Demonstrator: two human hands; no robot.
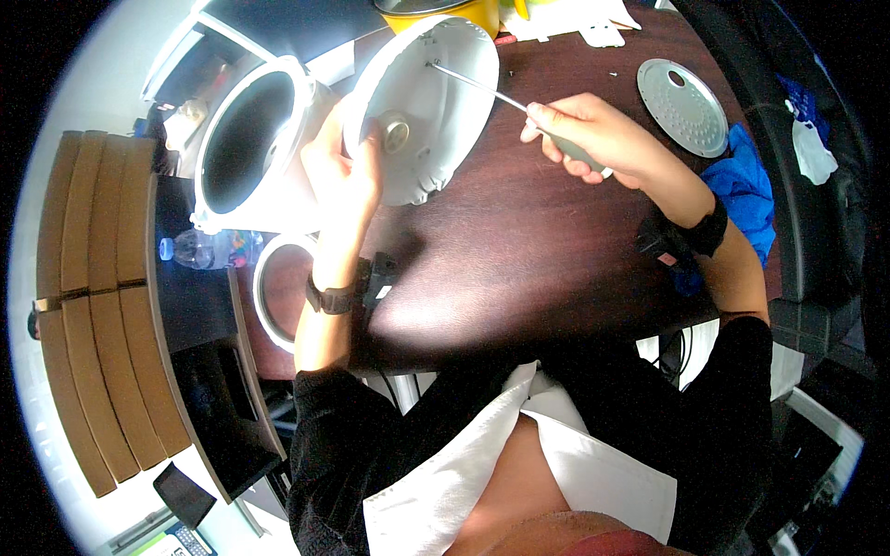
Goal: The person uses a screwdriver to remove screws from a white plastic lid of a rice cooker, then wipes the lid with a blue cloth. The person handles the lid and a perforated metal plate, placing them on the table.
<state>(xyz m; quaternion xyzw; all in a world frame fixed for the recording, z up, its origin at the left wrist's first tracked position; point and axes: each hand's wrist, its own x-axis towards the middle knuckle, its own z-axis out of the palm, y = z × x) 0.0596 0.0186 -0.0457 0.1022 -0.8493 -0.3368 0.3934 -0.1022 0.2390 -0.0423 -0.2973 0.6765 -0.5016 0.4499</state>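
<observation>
My left hand point(345, 167) grips the near left rim of a round white plastic lid point(450, 116), tilted up above the table with its hollow side showing. A small round cream-coloured fitting sits inside it. My right hand point(593, 139) is closed around the grey handle of a screwdriver point(482, 88). The thin metal shaft points left into the lid, and its tip meets the inner wall near the far side. Whether the tip sits in a screw is too small to tell. Behind my left hand stands a white appliance housing point(311, 199) with a wide dark opening.
On the dark wooden table point(519, 250) lie a perforated grey metal disc point(681, 107), a blue cloth point(742, 190) and a white ring point(262, 287). A yellow pot point(482, 17) stands at the far edge. Left are a plastic bottle point(209, 248) and stacked cardboard boxes point(102, 306).
</observation>
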